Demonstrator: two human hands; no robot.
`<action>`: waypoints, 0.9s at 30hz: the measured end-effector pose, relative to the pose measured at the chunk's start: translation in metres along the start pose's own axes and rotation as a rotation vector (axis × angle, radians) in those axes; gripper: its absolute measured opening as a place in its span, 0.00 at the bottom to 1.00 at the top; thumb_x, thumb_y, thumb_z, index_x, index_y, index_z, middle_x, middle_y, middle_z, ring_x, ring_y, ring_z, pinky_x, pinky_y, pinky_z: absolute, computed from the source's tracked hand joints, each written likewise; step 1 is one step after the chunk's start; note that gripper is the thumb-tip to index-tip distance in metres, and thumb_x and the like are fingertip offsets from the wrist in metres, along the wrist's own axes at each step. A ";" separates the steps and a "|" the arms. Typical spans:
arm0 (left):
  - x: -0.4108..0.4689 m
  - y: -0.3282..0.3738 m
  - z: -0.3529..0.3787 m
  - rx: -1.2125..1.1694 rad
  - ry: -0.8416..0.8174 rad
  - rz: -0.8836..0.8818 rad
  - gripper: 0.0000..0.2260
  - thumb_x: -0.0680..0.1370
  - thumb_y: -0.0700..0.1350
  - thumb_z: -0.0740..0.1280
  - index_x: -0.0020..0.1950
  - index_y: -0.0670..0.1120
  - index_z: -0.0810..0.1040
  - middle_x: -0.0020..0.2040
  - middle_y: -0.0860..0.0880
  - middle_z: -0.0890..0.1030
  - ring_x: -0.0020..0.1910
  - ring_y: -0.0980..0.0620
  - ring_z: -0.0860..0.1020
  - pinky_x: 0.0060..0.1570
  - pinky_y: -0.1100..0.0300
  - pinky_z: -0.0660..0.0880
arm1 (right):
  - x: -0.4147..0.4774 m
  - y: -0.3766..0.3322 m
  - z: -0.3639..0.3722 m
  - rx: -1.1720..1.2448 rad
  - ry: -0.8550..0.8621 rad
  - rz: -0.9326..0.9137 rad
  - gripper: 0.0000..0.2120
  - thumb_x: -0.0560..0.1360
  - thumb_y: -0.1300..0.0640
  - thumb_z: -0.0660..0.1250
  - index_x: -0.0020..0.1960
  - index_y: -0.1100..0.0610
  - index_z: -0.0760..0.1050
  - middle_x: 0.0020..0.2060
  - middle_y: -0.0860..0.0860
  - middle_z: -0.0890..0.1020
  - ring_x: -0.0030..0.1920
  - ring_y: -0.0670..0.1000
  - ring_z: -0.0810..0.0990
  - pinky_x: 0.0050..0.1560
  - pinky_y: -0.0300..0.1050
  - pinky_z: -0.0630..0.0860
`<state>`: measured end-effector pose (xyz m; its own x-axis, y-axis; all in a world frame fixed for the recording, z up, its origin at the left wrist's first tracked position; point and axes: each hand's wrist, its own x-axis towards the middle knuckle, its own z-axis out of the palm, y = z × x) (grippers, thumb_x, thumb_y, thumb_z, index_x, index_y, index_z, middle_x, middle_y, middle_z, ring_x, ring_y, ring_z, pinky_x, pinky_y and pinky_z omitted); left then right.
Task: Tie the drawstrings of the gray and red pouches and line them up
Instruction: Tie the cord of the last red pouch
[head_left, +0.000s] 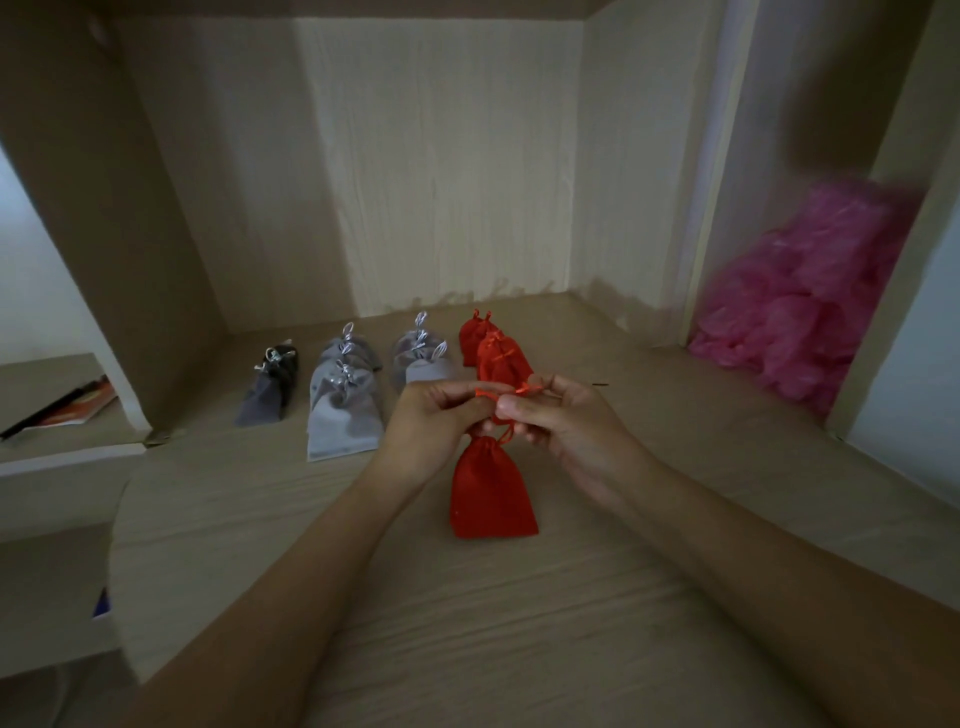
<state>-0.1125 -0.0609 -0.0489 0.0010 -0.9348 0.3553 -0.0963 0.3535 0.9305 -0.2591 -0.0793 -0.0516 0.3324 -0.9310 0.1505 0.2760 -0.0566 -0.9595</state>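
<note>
**Red pouch during knotting, viewed over my own forearms.** The red pouch (492, 491) lay flat on the table (519, 634) near the middle, with its base toward me and its gathered neck pointing to the far side. I judge that this placement let the table carry the cloth while only the cord was lifted. Its drawstring (511, 388) rose from the neck and spanned the short gap between my two hands. My left grip (436, 415) pinched one run of the cord with fingers curled, the back of the hand uppermost and the wrist low over the table. My right grip (569, 431) pinched the other run at a small loop, thumb on top, the remaining fingers folded beneath and the palm turned inward to the left. The two grips almost met above the neck, which suggested a knot being drawn tight rather than a pouch being moved. Whether the knot was complete could not be told, since fingers hid the crossing. On the far side stood the rows: finished red pouches (498, 353) directly behind my hands, two rows of light gray pouches (343, 410) to their left, and dark gray pouches (270, 387) farthest left. Each row ran from near to far, with the ties uppermost. The red row, just beyond the held pouch, was its likely destination. A blurred pink pile (810, 312) lay at the far right in a separate compartment.
</note>
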 end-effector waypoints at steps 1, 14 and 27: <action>0.000 0.000 0.000 0.020 -0.020 0.024 0.12 0.75 0.30 0.63 0.52 0.43 0.81 0.28 0.53 0.79 0.28 0.59 0.73 0.34 0.67 0.71 | 0.000 0.001 0.000 0.008 0.006 0.001 0.11 0.71 0.67 0.70 0.45 0.57 0.69 0.36 0.56 0.79 0.29 0.44 0.74 0.30 0.33 0.68; -0.005 0.005 -0.001 -0.065 -0.084 0.042 0.04 0.74 0.36 0.67 0.44 0.40 0.82 0.29 0.54 0.80 0.29 0.61 0.72 0.34 0.70 0.71 | 0.001 -0.003 -0.001 0.094 -0.030 0.048 0.02 0.75 0.63 0.66 0.45 0.60 0.73 0.29 0.48 0.79 0.26 0.42 0.70 0.26 0.32 0.65; -0.001 0.007 -0.006 -0.393 -0.210 -0.118 0.09 0.78 0.45 0.61 0.41 0.42 0.72 0.30 0.51 0.72 0.28 0.51 0.67 0.34 0.58 0.69 | -0.005 -0.003 0.002 -0.078 -0.318 0.178 0.05 0.73 0.62 0.67 0.44 0.56 0.80 0.41 0.47 0.84 0.28 0.40 0.70 0.28 0.31 0.63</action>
<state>-0.1069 -0.0571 -0.0424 -0.2161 -0.9421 0.2566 0.2769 0.1929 0.9414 -0.2602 -0.0734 -0.0492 0.6359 -0.7710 0.0340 0.1232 0.0579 -0.9907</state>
